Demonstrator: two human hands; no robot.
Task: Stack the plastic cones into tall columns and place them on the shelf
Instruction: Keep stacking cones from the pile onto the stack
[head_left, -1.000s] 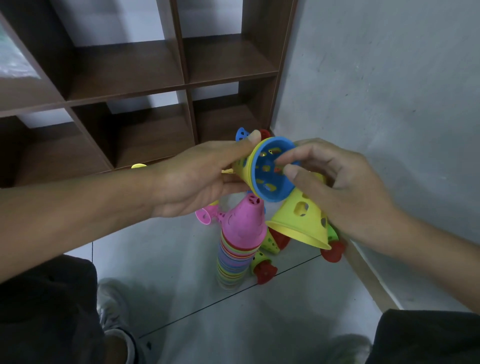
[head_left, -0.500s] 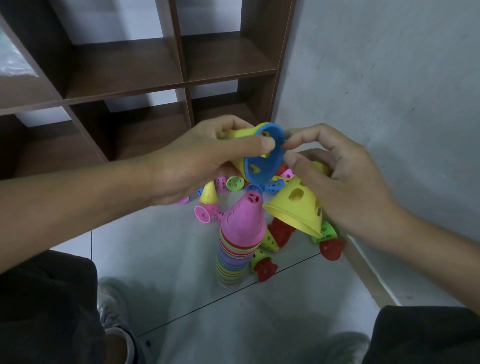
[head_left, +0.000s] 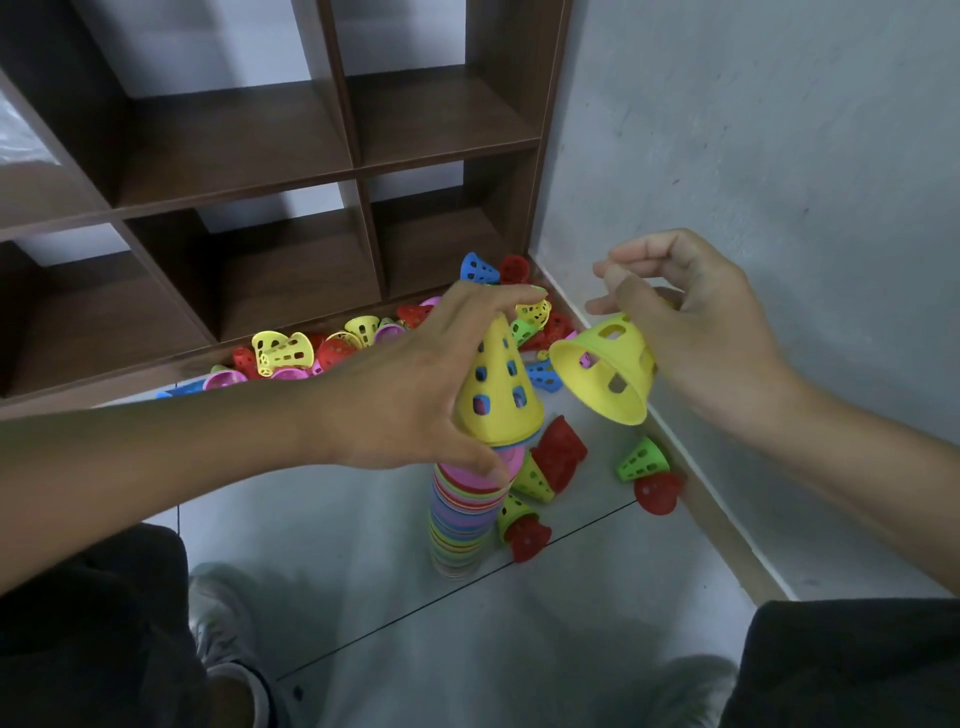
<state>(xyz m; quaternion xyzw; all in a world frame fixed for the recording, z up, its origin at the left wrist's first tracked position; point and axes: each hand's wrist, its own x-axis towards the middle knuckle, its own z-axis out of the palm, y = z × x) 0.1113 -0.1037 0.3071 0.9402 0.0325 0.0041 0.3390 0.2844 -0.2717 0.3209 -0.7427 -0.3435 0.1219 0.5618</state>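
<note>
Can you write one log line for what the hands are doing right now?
left hand: setting yellow cone on stack | right hand: holding second yellow cone | shelf: no column yet

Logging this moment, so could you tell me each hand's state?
Left hand: gripping the yellow cone atop the stack.
Right hand: holding another yellow cone.

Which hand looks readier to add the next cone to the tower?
Probably the right hand: it already holds a loose yellow cone beside the stack, while the left hand is busy gripping the topmost cone.
</note>
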